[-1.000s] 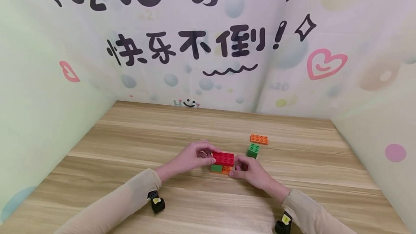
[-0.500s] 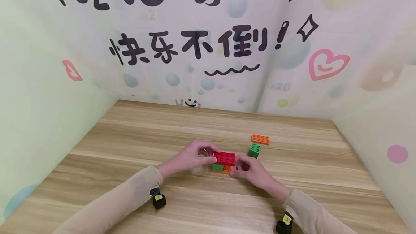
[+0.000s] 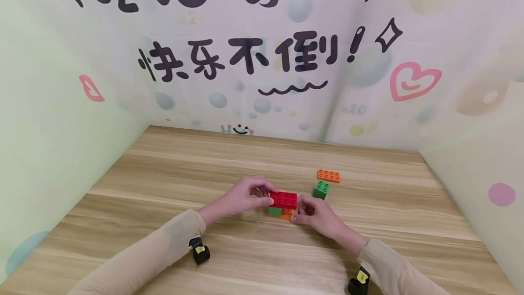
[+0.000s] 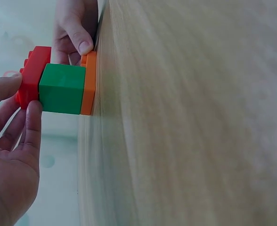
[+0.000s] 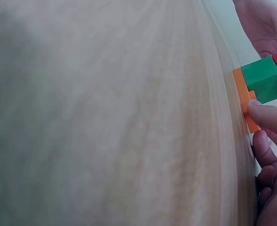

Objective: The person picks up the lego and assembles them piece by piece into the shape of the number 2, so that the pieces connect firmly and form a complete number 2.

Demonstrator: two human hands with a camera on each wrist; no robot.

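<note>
Thumb and fingers of the left hand (image 3: 247, 197) pinch a red toy building brick (image 3: 284, 199) by its left end. Under that end stands a green brick (image 4: 62, 88) on an orange plate brick (image 4: 89, 89), which lies on the table. The red brick reaches out over the bare studs of the plate; whether it is fully pressed onto the green one I cannot tell. At the stack's other end the right hand (image 3: 317, 215) pinches the orange plate brick between thumb and fingers, its thumb (image 5: 258, 106) on the studded side.
Behind the right hand a loose green brick (image 3: 321, 189) stands on the wooden table (image 3: 229, 263). A second orange plate brick (image 3: 329, 175) lies just beyond it. A printed curtain (image 3: 196, 104) rises at the table's back edge, with pale walls at both sides.
The whole head view has slid slightly to the right. Both hands keep the same hold, and the bricks stay as they were relative to each other.
</note>
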